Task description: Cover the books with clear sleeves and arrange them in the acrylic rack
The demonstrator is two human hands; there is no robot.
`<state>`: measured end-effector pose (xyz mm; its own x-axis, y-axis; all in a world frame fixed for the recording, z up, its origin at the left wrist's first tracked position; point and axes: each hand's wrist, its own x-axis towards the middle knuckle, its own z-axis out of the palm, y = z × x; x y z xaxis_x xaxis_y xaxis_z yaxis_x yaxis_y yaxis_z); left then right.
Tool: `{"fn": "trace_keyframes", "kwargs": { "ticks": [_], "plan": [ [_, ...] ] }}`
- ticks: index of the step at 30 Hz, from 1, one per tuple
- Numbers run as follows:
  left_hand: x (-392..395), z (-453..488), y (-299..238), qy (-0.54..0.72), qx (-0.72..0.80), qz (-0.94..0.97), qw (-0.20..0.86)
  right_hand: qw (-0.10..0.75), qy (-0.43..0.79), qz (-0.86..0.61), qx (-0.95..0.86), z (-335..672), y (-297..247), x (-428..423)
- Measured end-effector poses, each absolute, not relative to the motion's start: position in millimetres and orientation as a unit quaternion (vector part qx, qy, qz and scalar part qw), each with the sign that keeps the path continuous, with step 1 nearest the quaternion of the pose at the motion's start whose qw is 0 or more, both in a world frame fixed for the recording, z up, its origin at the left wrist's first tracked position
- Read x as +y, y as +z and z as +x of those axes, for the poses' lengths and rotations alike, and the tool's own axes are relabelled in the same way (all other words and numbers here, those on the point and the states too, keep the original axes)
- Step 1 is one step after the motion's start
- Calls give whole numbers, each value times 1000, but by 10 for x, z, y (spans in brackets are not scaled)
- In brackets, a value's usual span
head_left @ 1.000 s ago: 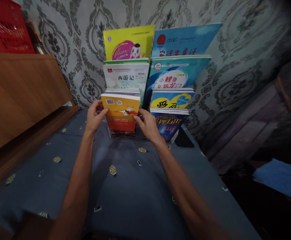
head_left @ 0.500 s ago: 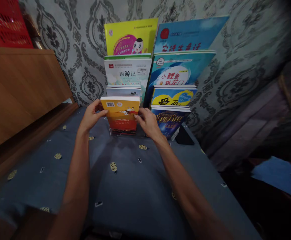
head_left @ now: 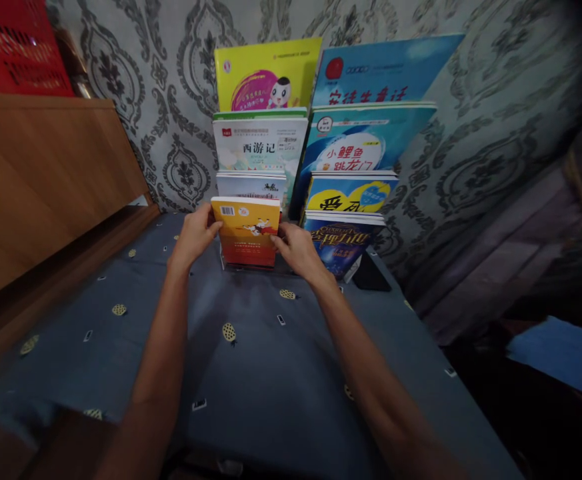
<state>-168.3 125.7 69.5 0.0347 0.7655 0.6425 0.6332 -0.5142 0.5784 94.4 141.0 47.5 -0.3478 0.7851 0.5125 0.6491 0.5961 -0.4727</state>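
An orange-and-red book (head_left: 249,241) with a barcode at its upper corner stands upright at the front of the left column of books. My left hand (head_left: 195,233) grips its left edge, thumb on the facing cover. At the right edge my right hand (head_left: 298,248) holds it the same way, fingers behind and thumb in front. Directly behind it stands a pale book (head_left: 251,183), partly covered. A white-and-green book (head_left: 261,147) and a yellow book (head_left: 268,73) rise in tiers farther back. The rack under the books is mostly hidden.
The right column holds a dark blue book (head_left: 343,243), a yellow-and-blue book (head_left: 353,193), a teal book (head_left: 371,137) and a blue book (head_left: 385,70). A black flat object (head_left: 372,275) lies beside them. Left is a wooden cabinet (head_left: 45,180) with a red basket (head_left: 15,50).
The orange book has come down slightly and stands straighter in the front tier, both hands moving with it. More of the pale book behind shows. The view has shifted a little.
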Motion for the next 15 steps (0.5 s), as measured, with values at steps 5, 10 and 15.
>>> {"fn": "trace_keyframes", "kwargs": {
  "ticks": [5,10,15],
  "plan": [
    [1229,-1600,674,441,543,714,21,326,88,-491,-803,927,437,1384],
    [1192,-1508,675,412,574,708,-3,288,83,-529,-794,886,458,1305],
    [1146,-1441,704,381,601,702,-19,276,77,-540,-791,887,505,1260]
  ]
}}
